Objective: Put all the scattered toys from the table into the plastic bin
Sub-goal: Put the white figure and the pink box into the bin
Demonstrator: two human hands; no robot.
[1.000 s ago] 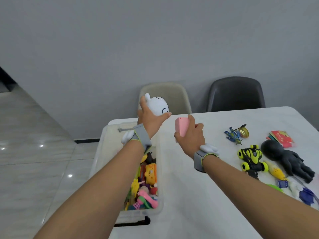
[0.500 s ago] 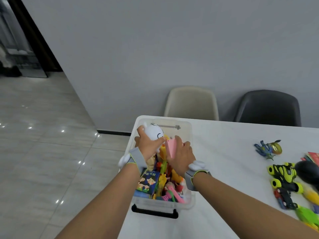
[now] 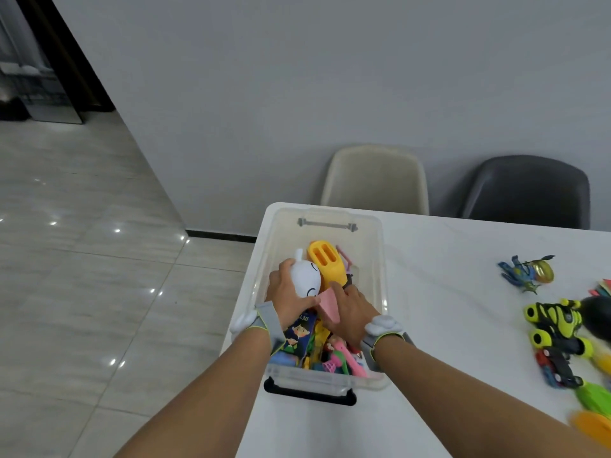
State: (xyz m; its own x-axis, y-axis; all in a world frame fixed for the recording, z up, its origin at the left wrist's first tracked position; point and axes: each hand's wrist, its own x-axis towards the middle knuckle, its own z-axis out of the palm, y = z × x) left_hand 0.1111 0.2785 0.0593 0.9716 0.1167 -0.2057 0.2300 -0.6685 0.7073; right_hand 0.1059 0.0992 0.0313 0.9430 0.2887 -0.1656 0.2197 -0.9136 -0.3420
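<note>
- Bench (image 3: 446, 259), white, fills the right of my view; two chairs, one cream (image 3: 375, 180) and one dark grey (image 3: 525, 191), stand behind its far edge.
- At the bench's left edge sits the plastic bin (image 3: 375, 259), clear-walled with a black handle (image 3: 309, 393) on its near end, already heaped with bright toys, a yellow toaster toy (image 3: 325, 261) lying toward its far end.
- Both my hands are down inside the bin, each wrist in a grey strap.
- My left hand (image 3: 286, 294) grips a white round toy (image 3: 305, 277) with a drawn face; its fingers curl round the toy's left side, thumb underneath.
- My right hand (image 3: 350, 310) holds a pink block (image 3: 329, 304), fingers wrapped over it; the block touches the white toy.
- Toward the bench's right edge I see toys not yet binned: a yellow-and-black wheeled car (image 3: 555, 328), a blue insect figure (image 3: 519, 272) just beside a gold egg (image 3: 544, 271), a small red-and-blue car (image 3: 555, 368), and green and orange pieces that are too blurred to identify.
</note>
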